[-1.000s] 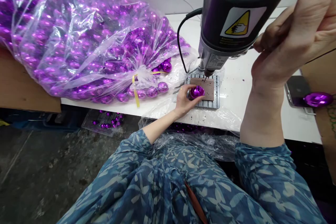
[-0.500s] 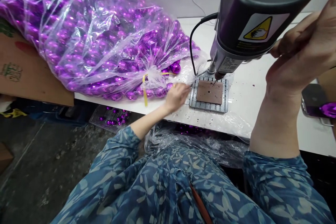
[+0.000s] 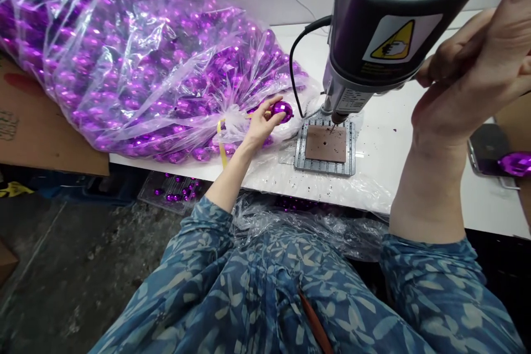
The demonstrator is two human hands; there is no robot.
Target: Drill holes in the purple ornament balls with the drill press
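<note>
My left hand has its thumb and fingers around a shiny purple faceted ball, beside the tied neck of a clear plastic bag full of such balls. On the right, my right hand is curled round the handle at the side of a bench drill press; the handle itself is mostly hidden. Below the chuck, its thin bit points down at a brown block with a small hole. That block lies on the slotted metal base.
A yellow tie hangs from the bag neck. Dark shavings dot the white table. At the right lie a phone and another purple ball. A cardboard box stands left; a clear tray of balls sits below.
My left hand has moved up and left from near the base's edge and now grips a purple ball by the bag. My right hand stays at the drill press; the view has shifted slightly.
</note>
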